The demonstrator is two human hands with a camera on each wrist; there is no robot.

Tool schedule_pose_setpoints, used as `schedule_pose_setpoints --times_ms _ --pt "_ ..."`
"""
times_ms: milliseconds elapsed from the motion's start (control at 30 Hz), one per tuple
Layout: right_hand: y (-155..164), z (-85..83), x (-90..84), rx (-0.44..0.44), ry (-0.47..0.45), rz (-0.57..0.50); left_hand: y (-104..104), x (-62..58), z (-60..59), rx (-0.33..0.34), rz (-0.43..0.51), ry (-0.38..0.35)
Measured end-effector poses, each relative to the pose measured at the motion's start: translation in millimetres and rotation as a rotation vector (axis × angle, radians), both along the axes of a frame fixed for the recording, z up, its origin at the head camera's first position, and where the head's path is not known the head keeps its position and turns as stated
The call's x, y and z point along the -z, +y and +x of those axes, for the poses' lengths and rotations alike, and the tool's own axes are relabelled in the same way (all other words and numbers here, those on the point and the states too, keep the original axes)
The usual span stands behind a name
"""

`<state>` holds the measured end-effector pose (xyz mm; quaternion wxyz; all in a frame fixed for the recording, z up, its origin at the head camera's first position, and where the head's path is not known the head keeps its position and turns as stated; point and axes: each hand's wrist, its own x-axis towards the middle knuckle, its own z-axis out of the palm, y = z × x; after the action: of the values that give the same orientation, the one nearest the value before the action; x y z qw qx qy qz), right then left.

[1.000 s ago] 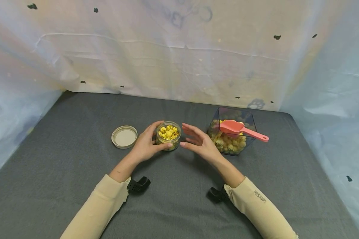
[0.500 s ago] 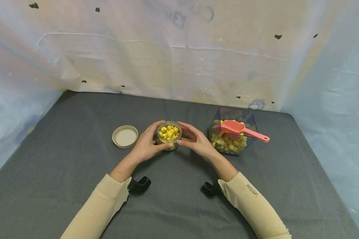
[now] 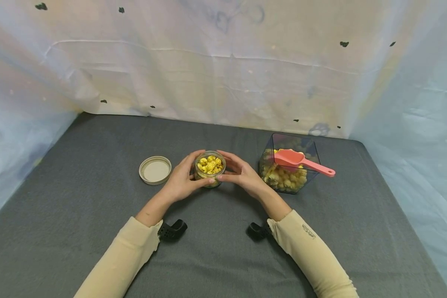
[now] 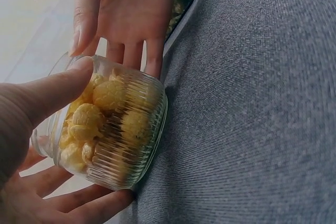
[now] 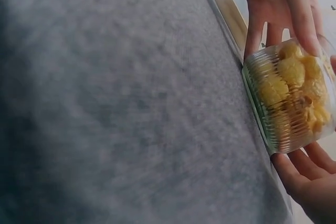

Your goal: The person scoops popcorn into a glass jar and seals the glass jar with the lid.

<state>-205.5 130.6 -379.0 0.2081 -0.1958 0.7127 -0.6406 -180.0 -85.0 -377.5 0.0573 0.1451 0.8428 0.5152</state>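
Observation:
A ribbed glass jar (image 3: 210,165) of yellow popcorn stands without a lid on the grey cloth, between both hands. My left hand (image 3: 180,180) holds its left side, thumb across the near front and fingers around the far side. From the right, my right hand (image 3: 243,176) grips it too, its thumb against the near side and its fingers reaching behind. In the left wrist view, popcorn pieces (image 4: 86,121) show through the glass, below the left thumb. The right wrist view shows the jar (image 5: 286,95) with its base at the cloth. Some fingertips are hidden behind it.
A round jar lid (image 3: 155,170) lies with its inside up, left of the left hand. Behind the right hand, a clear square container (image 3: 313,145) holds more popcorn, with a pink scoop (image 3: 301,161) lying across it. A patterned curtain (image 3: 193,82) rises behind the table.
My right hand has moved left, from just beside the jar to touching and gripping it. My left hand keeps its hold. Jar, lid, container and scoop have stayed in place.

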Motion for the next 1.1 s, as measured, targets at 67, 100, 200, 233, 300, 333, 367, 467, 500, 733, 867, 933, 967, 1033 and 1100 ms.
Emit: schedule_pose_setpoints --times_ms 67,100,200,233,300,333,367,467,500,733,867,933,967,1033,1100 --pt "-0.3 -1.5 0.6 -0.013 -0.01 -0.009 0.1 -0.1 0.1 0.001 -0.001 -0.001" --pt "-0.5 -1.9 0.4 -0.018 -0.017 -0.013 0.2 -0.1 0.2 0.001 -0.001 -0.002" --pt "-1.5 -4.4 1.7 -0.033 -0.04 -0.031 -0.4 -0.4 0.6 0.004 0.0 -0.003" --pt "-1.7 -5.4 2.3 -0.036 -0.046 -0.04 -0.5 -0.4 0.7 0.005 -0.002 -0.004" --pt "-2.1 -6.5 2.8 -0.038 -0.057 -0.054 -0.9 -0.2 0.6 0.011 -0.005 -0.003" --pt "-2.3 -7.1 3.2 -0.039 -0.061 -0.061 -1.4 -0.2 0.5 0.016 -0.007 0.0" --pt "-2.4 -7.5 3.5 -0.039 -0.065 -0.068 -1.8 -0.2 0.3 0.021 -0.009 0.0" --pt "-2.6 -8.0 4.0 -0.041 -0.073 -0.079 -3.4 -0.5 -0.7 0.038 -0.017 0.002" --pt "-2.5 -8.3 4.4 -0.041 -0.074 -0.08 -4.0 -0.8 -1.0 0.044 -0.022 0.003" --pt "-1.8 -9.1 6.4 -0.041 -0.074 -0.08 -7.1 -4.2 -3.3 0.058 -0.094 0.018" --pt "-2.5 -9.0 6.2 -0.039 -0.078 -0.081 -11.6 -8.4 -2.6 0.054 -0.15 0.042" --pt "-3.1 -8.7 5.8 -0.04 -0.081 -0.083 -15.0 -10.8 -1.6 0.047 -0.173 0.047" --pt "-3.3 -8.4 5.5 -0.039 -0.082 -0.084 -16.9 -11.8 -1.3 0.041 -0.182 0.046" --pt "-3.3 -7.9 5.0 -0.036 -0.083 -0.086 -20.3 -13.7 -0.8 0.031 -0.203 0.049" --pt "-3.1 -7.7 5.0 -0.032 -0.084 -0.091 -23.4 -14.8 -1.1 0.02 -0.223 0.059"
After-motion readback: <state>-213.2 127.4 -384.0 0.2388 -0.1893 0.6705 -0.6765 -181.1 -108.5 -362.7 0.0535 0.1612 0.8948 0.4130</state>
